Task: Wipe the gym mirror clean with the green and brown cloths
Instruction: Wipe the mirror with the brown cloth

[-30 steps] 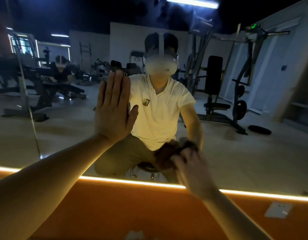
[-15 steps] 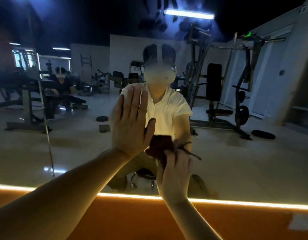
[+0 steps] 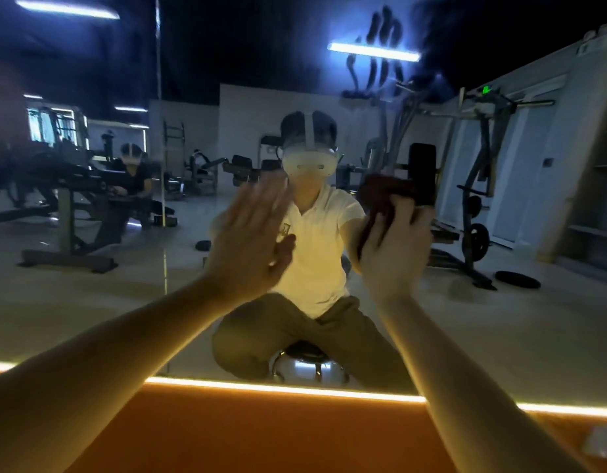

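Note:
The gym mirror fills the wall ahead and reflects a seated person and dim gym machines. My left hand is flat and blurred against the glass at centre, fingers spread, holding nothing. My right hand presses a dark brown cloth against the mirror to the right, at about head height of the reflection. No green cloth is in view.
A glowing light strip runs along the mirror's bottom edge above an orange wall band. A white wall socket sits at the lower right. A vertical seam splits the mirror at left.
My right hand has carried the brown cloth up and to the right across the glass, from low near the light strip. My left hand has shifted right and is blurred.

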